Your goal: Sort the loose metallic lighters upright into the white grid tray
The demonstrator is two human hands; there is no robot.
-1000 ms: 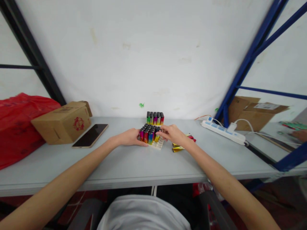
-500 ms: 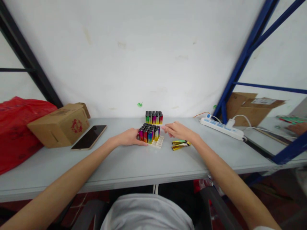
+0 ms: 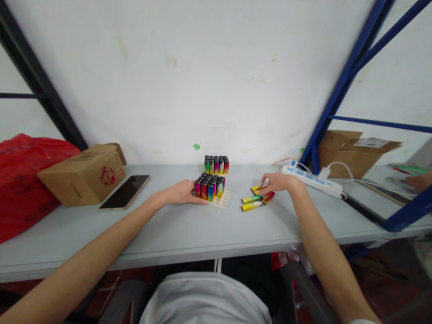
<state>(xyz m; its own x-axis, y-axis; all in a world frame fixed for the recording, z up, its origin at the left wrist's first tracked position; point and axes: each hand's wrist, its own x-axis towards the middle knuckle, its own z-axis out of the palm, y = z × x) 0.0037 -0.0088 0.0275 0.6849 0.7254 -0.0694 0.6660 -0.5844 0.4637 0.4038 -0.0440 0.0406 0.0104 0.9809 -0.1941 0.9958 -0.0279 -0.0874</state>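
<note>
My left hand (image 3: 182, 192) is closed around the left side of a white tray (image 3: 222, 200) with rows of holes. Shiny multicoloured lighters (image 3: 210, 192) with black tops stand upright in most of it, while the holes at its front right are bare. My right hand (image 3: 276, 181) is to the right of the tray, its fingertips pinching a gold lighter (image 3: 256, 189) at the table surface. Close below lie a green-yellow lighter (image 3: 249, 199), a yellow lighter (image 3: 251, 206) and a red lighter (image 3: 269, 197), all on their sides.
Behind the tray stands a second block of lighters (image 3: 216, 165). On the left are a phone (image 3: 125, 192), a cardboard box (image 3: 84, 175) and a red bag (image 3: 33, 184). To the right lies a power strip (image 3: 313, 181) with cables, beside a blue frame post (image 3: 337, 94). Another person's hand (image 3: 420, 181) shows far right.
My right hand has moved right, from beside the tray to the loose lighters, and now pinches a gold one. My left hand has stayed on the tray.
</note>
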